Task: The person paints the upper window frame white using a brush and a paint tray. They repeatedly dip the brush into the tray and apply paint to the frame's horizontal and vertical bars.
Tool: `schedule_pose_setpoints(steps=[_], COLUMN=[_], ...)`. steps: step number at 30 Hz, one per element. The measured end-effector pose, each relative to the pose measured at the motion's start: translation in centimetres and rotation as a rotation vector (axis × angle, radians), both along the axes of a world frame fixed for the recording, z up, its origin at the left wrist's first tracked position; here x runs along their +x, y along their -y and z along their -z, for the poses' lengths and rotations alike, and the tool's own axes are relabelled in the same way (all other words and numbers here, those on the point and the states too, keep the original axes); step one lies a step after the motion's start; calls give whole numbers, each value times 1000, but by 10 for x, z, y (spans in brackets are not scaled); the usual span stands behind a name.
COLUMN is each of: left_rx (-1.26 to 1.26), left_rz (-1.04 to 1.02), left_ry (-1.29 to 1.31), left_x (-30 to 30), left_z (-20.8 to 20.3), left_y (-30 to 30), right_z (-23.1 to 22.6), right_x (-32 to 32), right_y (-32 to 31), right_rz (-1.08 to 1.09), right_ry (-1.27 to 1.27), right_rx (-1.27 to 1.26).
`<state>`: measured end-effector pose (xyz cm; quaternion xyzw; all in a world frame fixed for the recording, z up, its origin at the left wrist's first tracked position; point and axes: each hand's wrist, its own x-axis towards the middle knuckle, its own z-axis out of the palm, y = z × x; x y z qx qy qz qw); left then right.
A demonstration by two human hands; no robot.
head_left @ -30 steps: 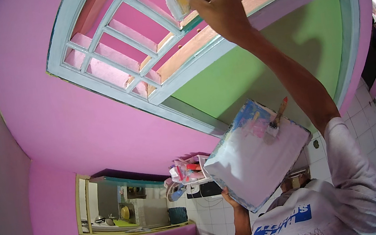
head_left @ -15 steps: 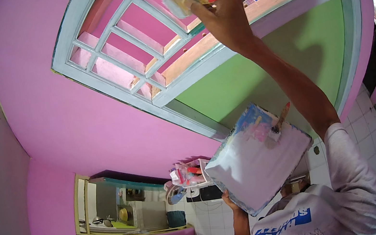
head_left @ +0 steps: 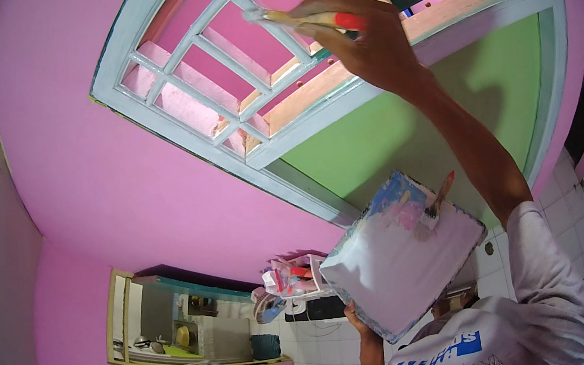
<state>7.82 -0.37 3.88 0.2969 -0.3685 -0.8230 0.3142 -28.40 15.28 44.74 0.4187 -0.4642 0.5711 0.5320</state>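
My right hand (head_left: 377,45) is raised and closed round a flat paintbrush (head_left: 276,17) with a red-tipped handle. Its pale, paint-coated bristles are at a slanting bar of the wooden lattice (head_left: 268,94); whether they touch cannot be told. The bars at left are pale blue, those at right dark green. Lower down, my left hand (head_left: 358,321) grips the edge of a square paint tray (head_left: 397,188), its fingers partly hidden beneath. Pale paint covers most of the tray, with blue and pink smears at its far corner. A second brush (head_left: 441,198) with a red-tipped handle lies there.
A green panel (head_left: 402,113) sits below the lattice, beside a pink wall (head_left: 149,189). Below left are a wall opening (head_left: 119,314) showing kitchen things and a pink rack (head_left: 317,273) with small items. White floor tiles (head_left: 569,216) show at lower right.
My right hand has turned the brush flatter and moved its bristles slightly left along the lattice bar. The tray stays in my left hand. The whole view has shifted a little.
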Motion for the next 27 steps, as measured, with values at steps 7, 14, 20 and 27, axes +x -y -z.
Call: schedule_pose_setpoints(steps=[7,14,20,27], left_rx=[-56,-80,-6,15], left_rz=[-9,19,32,39], left_ry=[0,-14,-18,-23], left_x=[3,4,-2,-4], left_z=[6,5,-15,-10], left_y=[9,9,-5,-3], right_z=[-13,-9,-9,-12], right_x=[-13,-26,-13,-17], right_y=[-8,-4,4,4], right_rz=[-392,-138,-185,9], right_ry=[120,43,-31,-94], right_rx=[-246,-59,-144,-156])
